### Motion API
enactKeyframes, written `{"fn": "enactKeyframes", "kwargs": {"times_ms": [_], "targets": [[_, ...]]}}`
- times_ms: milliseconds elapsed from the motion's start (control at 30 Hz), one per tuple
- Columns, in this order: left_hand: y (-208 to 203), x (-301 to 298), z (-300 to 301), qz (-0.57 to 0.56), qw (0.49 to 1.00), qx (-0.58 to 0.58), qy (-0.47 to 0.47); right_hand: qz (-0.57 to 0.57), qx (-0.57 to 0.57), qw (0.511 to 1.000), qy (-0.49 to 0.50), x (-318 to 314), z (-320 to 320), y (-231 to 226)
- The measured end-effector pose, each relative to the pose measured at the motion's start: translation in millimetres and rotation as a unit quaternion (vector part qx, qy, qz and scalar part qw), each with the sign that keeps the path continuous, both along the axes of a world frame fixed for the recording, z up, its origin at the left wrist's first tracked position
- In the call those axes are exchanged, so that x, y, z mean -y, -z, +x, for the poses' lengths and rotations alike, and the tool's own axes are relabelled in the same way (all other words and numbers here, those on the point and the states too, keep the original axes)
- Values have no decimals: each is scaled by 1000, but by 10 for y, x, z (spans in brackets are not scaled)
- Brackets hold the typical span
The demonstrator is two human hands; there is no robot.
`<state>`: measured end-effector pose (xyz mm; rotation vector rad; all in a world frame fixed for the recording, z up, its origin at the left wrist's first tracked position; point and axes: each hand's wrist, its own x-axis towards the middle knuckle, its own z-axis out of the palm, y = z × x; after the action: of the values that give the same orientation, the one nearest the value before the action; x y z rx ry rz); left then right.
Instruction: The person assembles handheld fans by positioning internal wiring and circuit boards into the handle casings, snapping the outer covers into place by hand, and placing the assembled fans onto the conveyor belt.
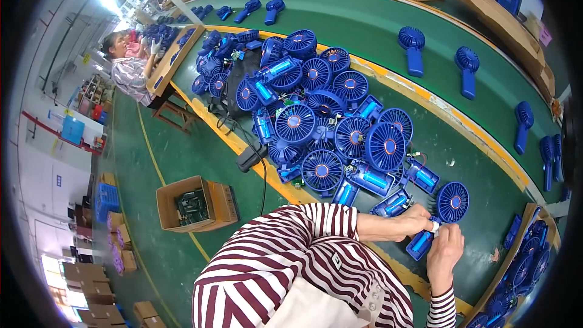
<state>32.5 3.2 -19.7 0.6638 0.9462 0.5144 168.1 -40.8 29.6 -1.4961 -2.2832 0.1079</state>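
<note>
A blue handheld fan [452,201] lies at the table's front edge with its handle open, showing a shiny blue cylinder inside. My left hand [415,221] is closed at the neck of this fan, fingertips pinched together. My right hand [446,249] grips the same spot from the right, fingers bent against the handle. Between the fingertips shows a small white bit, too small to name. Just left of my hands lies another open fan handle [392,203], part of a large pile of blue fans [325,170] with exposed cylinders and wires.
A crate of blue fans [523,267] stands at the right. Finished-looking fans lie spaced along the green belt [370,30] behind a yellow-edged rail. A cardboard box [188,222] with dark green parts stands at the left. A gloved co-worker [130,70] sits farther left.
</note>
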Motion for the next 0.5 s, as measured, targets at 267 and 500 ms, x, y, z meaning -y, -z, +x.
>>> {"fn": "enactKeyframes", "kwargs": {"times_ms": [267,500], "targets": [[48,3,33,-25,1000,-4,-17,-40,-13,999,13,-19,52,67],[-58,-18,-9,-46,999,4,1,-76,-52,996,9,-49,87,67]]}}
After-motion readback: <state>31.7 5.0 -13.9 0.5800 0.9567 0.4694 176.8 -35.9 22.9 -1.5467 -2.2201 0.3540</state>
